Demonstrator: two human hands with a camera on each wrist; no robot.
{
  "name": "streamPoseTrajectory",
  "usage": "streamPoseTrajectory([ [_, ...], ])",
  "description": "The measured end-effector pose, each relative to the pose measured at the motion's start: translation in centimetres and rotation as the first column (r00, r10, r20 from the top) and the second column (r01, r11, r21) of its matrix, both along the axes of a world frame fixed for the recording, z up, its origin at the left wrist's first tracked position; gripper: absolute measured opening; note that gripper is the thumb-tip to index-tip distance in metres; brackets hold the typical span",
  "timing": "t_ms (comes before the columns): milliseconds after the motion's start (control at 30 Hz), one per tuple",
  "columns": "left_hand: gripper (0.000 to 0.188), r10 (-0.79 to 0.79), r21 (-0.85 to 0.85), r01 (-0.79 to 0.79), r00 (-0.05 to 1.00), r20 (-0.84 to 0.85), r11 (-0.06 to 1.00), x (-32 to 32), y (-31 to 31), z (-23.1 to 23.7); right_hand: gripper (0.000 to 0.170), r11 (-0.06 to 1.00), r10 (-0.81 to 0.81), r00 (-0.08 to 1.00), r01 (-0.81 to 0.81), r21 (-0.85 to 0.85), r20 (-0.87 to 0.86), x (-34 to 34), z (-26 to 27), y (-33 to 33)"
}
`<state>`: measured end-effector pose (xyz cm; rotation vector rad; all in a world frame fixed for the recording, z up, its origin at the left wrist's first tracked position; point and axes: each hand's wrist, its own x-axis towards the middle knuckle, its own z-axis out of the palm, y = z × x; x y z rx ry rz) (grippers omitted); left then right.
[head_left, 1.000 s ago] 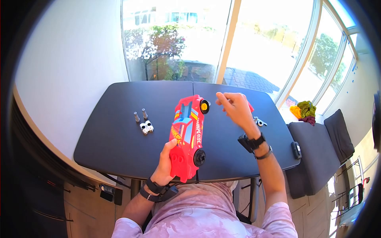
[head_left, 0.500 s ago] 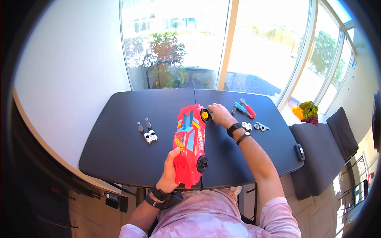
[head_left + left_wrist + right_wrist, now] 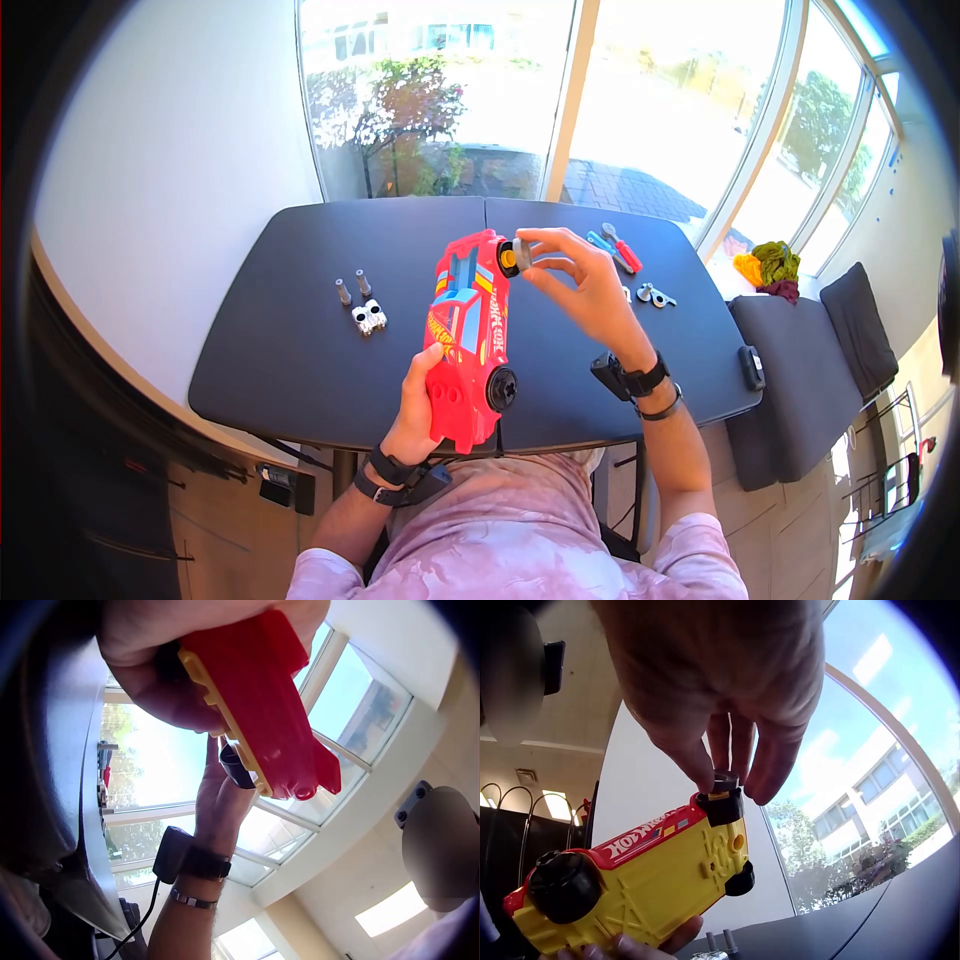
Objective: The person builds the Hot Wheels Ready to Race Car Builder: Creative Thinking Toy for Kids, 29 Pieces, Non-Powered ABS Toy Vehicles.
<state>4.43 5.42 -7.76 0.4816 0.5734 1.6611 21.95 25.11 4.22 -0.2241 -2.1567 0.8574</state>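
Note:
A red toy car [image 3: 468, 320] with a yellow underside [image 3: 660, 889] is held up over the table, tilted with one end away from me. My left hand [image 3: 410, 408] grips its near end, thumb on top. At the far right wheel [image 3: 508, 258], which has a yellow centre, my right hand [image 3: 585, 290] pinches a grey round hubcap [image 3: 522, 254] between thumb and fingers. In the right wrist view the hubcap [image 3: 724, 780] is right at the wheel's outer face. The near right wheel [image 3: 501, 388] is black with a dark hub.
On the dark table [image 3: 300, 400], two grey bolts [image 3: 344, 292] stand beside a white-and-black engine-like piece [image 3: 369, 317] at left. At right lie a red-handled tool [image 3: 620, 250], a blue tool [image 3: 602, 240] and a grey wrench-like piece [image 3: 656, 295]. A black device [image 3: 750, 367] sits at the right edge.
My right hand went from above the table's right side to the car's far right wheel, and the grey hubcap now shows in its fingers. My left hand keeps its grip on the car.

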Motion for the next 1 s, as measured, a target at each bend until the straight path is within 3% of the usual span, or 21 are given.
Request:
streamPoseTrajectory([
  [100,0.068,0.007,0.006,-0.007,1.0,-0.004,1.0,0.2,-0.1,0.3,0.048,0.986,-0.01,1.0,0.011,0.165,-0.008,0.0,0.1,-1.0],
  [200,0.07,0.013,-0.007,-0.013,1.0,-0.013,1.0,0.3,-0.2,0.4,0.047,0.983,-0.005,1.0,0.009,0.183,-0.02,-0.2,0.2,-1.0],
  [500,0.073,-0.02,-0.044,0.016,0.997,-0.071,0.999,0.2,-0.3,0.8,0.046,0.994,0.084,0.992,-0.077,-0.078,0.089,0.4,1.4,-0.9],
  [1000,0.069,-0.03,-0.035,0.029,0.999,-0.038,0.999,0.3,-0.5,1.1,0.038,0.998,0.036,0.999,-0.035,-0.047,0.017,0.2,1.1,-0.8],
])
